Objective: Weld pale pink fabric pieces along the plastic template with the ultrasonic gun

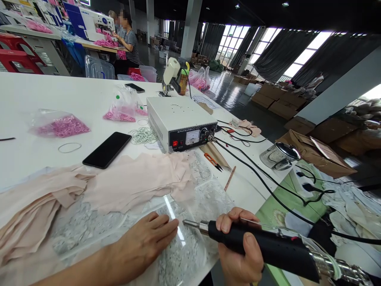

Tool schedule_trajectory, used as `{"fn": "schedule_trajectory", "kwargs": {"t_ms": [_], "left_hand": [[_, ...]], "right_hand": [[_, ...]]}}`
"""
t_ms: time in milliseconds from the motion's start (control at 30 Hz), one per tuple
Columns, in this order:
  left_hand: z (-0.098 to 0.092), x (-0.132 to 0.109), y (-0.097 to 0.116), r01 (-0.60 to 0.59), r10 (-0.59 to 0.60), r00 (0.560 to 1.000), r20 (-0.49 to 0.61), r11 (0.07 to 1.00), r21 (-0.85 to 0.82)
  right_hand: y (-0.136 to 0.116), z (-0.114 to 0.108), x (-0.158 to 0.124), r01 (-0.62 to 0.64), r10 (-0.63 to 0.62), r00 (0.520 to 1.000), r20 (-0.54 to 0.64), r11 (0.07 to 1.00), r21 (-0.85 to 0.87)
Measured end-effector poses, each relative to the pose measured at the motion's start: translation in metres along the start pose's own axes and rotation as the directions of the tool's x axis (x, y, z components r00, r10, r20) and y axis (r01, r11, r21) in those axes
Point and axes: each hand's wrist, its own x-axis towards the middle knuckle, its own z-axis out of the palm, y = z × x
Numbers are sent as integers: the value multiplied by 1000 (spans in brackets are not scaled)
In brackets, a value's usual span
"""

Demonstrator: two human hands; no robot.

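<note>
My right hand (238, 246) is wrapped round the black handle of an ultrasonic welding gun (268, 246). Its narrow metal tip points left, close to the fingertips of my left hand (145, 242). That left hand lies palm down, fingers stretched out, on a glossy clear sheet with a grey marbled pattern (205, 206). Whether anything thin lies under those fingers is hidden. Just beyond, pale pink cut fabric pieces (139, 178) lie flat and overlapping. Another layered stack of the fabric (35, 210) sits at the left.
A white control box (181, 115) with cables stands mid-table. Around it are a black phone (107, 150), orange thread snips (212, 161), rubber bands (143, 136) and bags of pink pieces (62, 125). A lidded glass mug (279, 155) stands right. A person (131, 41) sits at a sewing machine behind.
</note>
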Motion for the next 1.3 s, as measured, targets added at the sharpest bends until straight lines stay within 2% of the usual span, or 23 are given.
{"fn": "schedule_trajectory", "kwargs": {"t_ms": [467,633,933,1167,1300], "left_hand": [[13,-3,2,43,-43,999,-26,999,15],[8,-2,1,31,-31,999,-18,999,7],[3,1,1,11,-11,1000,-14,1000,9],[5,0,1,15,-15,1000,-15,1000,27],[6,0,2,10,-9,1000,-15,999,36]], "right_hand": [[4,5,3,6,-6,1000,17,1000,14],[4,5,3,11,-11,1000,19,1000,11],[0,8,5,-2,-2,991,133,1000,30],[-7,4,5,-2,1,998,68,1000,24],[-10,0,3,-1,0,997,73,1000,16]]}}
